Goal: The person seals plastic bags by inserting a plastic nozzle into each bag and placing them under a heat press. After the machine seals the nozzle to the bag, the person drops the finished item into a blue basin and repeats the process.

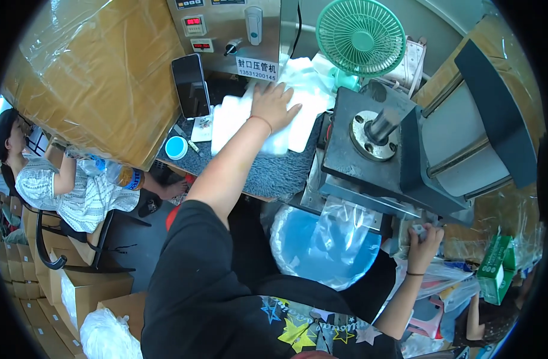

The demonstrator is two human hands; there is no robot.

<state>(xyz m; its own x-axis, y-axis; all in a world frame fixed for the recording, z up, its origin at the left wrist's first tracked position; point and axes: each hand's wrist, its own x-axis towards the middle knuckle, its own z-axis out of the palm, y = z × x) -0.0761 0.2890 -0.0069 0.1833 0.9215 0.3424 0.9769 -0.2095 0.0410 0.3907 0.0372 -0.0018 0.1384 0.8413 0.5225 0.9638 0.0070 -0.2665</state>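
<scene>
Black sleeve (190, 251) foremost, loose white stack (304, 125) beyond

Head view: from that sleeve the left hand (274, 107) reaches over the stack, palm down, fingers spread and lying flat, gripping nothing that shows. The stack, thin pieces overlapping unevenly, lies on a grey plush mat (280, 176), between a phone (191, 87) and a dark metal machine (346, 149). The right hand (428, 242) is curled near the machine's front edge; whether it grasps the small pale thing (418, 230) at its fingertips I cannot tell. Clear film (346, 226) hangs from the machine's front over a blue tub (293, 230).

As I judge it, the pieces could slide apart if the left palm shifted sideways. The green fan (362, 42) behind might lift loose corners, if running. Fingers straying into the machine would risk a pinch, and the film, poorly held, could drop into the tub.
</scene>
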